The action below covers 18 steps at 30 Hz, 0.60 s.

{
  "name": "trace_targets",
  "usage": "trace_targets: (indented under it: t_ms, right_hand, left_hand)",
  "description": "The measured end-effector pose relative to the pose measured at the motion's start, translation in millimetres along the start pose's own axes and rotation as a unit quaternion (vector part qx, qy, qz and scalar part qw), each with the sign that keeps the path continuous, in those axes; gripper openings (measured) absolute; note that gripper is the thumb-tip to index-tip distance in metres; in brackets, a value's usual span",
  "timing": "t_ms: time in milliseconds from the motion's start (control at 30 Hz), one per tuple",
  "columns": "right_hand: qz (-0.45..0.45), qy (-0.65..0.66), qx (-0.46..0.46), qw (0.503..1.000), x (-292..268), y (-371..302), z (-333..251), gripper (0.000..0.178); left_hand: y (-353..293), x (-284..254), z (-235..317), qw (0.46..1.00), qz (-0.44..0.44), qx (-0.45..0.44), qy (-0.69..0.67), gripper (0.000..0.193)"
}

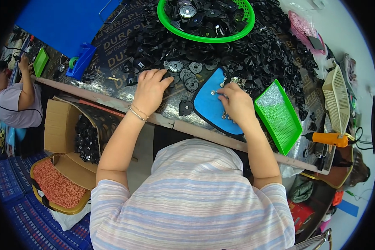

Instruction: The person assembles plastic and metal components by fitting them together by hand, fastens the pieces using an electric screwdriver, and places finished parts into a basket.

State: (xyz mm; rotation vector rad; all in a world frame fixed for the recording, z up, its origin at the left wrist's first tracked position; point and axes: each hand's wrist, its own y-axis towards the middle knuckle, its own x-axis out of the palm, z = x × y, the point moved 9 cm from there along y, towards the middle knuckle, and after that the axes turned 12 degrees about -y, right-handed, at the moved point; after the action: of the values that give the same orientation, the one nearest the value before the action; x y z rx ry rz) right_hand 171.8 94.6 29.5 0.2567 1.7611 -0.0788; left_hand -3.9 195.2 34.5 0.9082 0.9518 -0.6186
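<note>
My left hand (pixel 151 90) rests palm down with its fingers stretched out over black plastic parts at the table's near side. Close to its fingertips lie a round part with a silver disc (pixel 175 66) and a row of grey-black round discs (pixel 190 80). My right hand (pixel 236 101) is over a blue mat with a black edge (pixel 210 104), thumb and fingertips drawn together; whatever they hold is hidden. Small silvery metal pieces (pixel 213 92) lie by those fingertips, and more are scattered on the mat. A single black round part (pixel 186 108) sits left of the mat.
A heap of black parts (pixel 271 54) covers the far table around a green basket (pixel 164 26). Right of my right hand stand a green tray with tiny silvery bits (pixel 286 136) and an orange-handled tool (pixel 330 139). A blue tape dispenser (pixel 81 61) and another person (pixel 18 100) are left.
</note>
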Motion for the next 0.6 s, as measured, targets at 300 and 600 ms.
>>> trace_targets:
  t_ms: [300,600]
  right_hand:
    - [-0.022,-0.015,-0.012,1.0,18.3,13.7,-3.4,0.015]
    - [-0.047,0.306,-0.064,0.949,-23.1,-5.0,-25.7,0.007]
  left_hand:
    - [-21.4,7.1,-20.7,0.686,0.118,-0.268,-0.666,0.032]
    - [-45.4,61.5,67.5,0.368,-0.025,-0.356,-0.859,0.026]
